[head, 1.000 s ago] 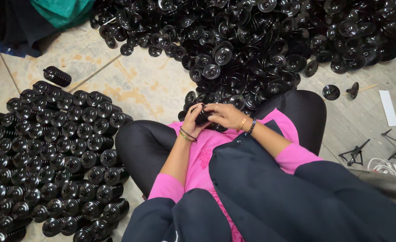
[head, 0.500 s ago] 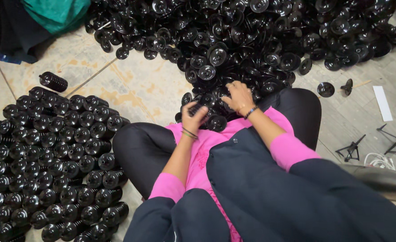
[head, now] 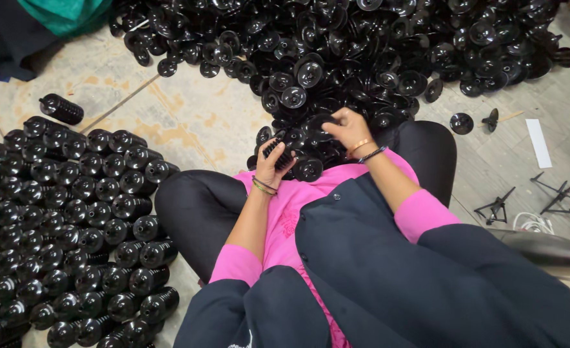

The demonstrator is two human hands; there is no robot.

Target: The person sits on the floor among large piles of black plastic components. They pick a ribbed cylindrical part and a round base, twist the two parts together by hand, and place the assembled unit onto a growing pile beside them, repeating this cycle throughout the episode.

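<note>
The left hand (head: 273, 164) is closed around a short stack of black discs (head: 278, 153), holding it up just above the lap. The right hand (head: 344, 127) is close beside it, a little farther out. Its fingers are spread and curled down onto the near edge of the big pile of loose black discs (head: 362, 51). I cannot tell if it has pinched one disc yet.

To do this well, the right hand should pick just one disc, not two stuck together. It should turn the disc the same way up as the ones in the stack. The left hand should keep the stack straight and squeezed tight so nothing slips.

Far out past the left hand, many finished stacks (head: 72, 219) lie side by side on the floor (head: 188, 122).
</note>
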